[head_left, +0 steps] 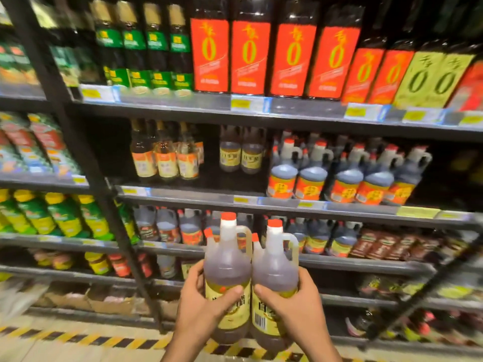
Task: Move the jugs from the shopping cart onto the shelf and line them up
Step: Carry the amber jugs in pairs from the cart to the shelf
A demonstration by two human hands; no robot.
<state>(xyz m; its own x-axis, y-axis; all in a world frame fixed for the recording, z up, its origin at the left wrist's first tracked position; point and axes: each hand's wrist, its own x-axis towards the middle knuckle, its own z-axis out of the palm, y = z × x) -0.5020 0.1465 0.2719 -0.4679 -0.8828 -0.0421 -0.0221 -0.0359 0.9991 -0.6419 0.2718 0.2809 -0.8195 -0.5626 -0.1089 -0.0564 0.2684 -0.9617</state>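
Two clear plastic handled jugs of brown liquid, orange caps, yellow labels, are held upright, touching: left jug [226, 273] gripped by left hand [206, 307], right jug [275, 278] by right hand [292, 307], before dark metal shelf [339, 265]

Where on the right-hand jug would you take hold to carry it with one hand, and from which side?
Take the right jug by its loop handle, which sits high on its right side beside the orange cap. Come from the right and hook the fingers through. The right hand now grips the wide, smooth belly, likely a less sure hold.
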